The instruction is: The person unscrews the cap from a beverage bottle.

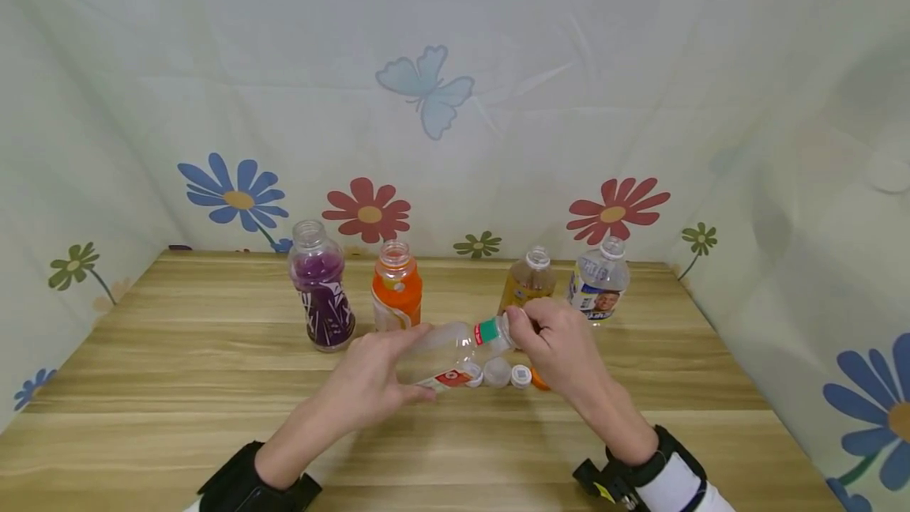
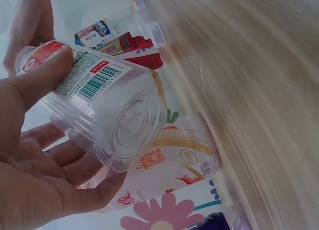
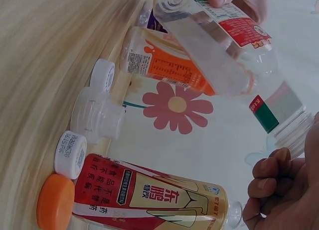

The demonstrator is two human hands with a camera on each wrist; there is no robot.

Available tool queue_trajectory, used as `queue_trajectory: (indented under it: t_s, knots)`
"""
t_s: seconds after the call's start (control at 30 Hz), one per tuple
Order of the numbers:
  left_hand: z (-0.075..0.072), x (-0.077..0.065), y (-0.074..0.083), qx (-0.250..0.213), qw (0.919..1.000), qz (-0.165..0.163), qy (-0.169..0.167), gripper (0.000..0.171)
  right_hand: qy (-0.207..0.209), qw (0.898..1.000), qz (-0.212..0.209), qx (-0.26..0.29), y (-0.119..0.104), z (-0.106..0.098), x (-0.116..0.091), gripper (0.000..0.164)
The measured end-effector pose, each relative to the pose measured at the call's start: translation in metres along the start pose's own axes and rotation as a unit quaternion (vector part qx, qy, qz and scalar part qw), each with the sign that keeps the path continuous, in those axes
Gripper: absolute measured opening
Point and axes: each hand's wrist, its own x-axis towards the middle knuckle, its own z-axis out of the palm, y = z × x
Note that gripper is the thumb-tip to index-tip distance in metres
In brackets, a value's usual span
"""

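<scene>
A clear plastic bottle (image 1: 448, 358) with a red-and-white label is tilted above the table, its neck pointing up to the right. My left hand (image 1: 377, 374) grips its body, thumb on the label side and fingers under it in the left wrist view. A green-and-red band (image 3: 265, 114) circles part of the neck. At the mouth end, my right hand (image 1: 565, 346) pinches a clear ribbed cap (image 3: 294, 132) with curled fingers; the hand partly hides it. Below the bottle lie a white cap (image 1: 521, 376), a translucent cap (image 1: 497, 372) and an orange cap (image 3: 56, 202).
Uncapped bottles stand along the back of the wooden table (image 1: 178, 370): a purple one (image 1: 329, 314) and an orange one (image 1: 398, 291) to the left, a yellowish one (image 1: 528, 281) and a clear labelled one (image 1: 600, 279) to the right. A flowered curtain (image 1: 455, 172) hangs behind.
</scene>
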Motion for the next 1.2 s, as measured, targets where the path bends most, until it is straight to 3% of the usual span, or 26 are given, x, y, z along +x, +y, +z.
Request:
queue_trajectory:
  t_s: [0.23, 0.47, 0.77, 0.9, 1.03, 1.2]
  knots:
    - [-0.0018, -0.0001, -0.0012, -0.016, 0.9998, 0.005, 0.009, 0.075, 0.014, 1.000, -0.027, -0.006, 0.0016, 0.0005, -0.0005, 0.039]
    - [-0.0024, 0.0021, -0.0021, -0.009, 0.9995, 0.020, 0.022, 0.074, 0.042, 0.995, -0.085, 0.011, 0.0040, -0.0002, 0.0018, 0.041]
    - [-0.0057, 0.0010, -0.0061, -0.059, 0.9976, 0.017, -0.030, 0.072, 0.062, 0.987, -0.146, -0.007, 0.0020, 0.0014, 0.0045, 0.051]
    - [-0.0049, 0.0016, -0.0070, -0.052, 0.9982, 0.016, -0.023, 0.072, 0.028, 0.991, -0.128, -0.004, 0.0015, 0.0003, 0.0043, 0.049]
    - [-0.0032, 0.0021, -0.0070, -0.032, 0.9993, 0.010, -0.014, 0.074, -0.019, 0.996, -0.082, 0.015, 0.0013, -0.0016, 0.0019, 0.043]
    - [-0.0022, 0.0013, -0.0058, -0.018, 0.9998, 0.004, -0.012, 0.075, -0.050, 0.997, -0.033, 0.044, -0.0010, -0.0052, -0.0005, 0.030]
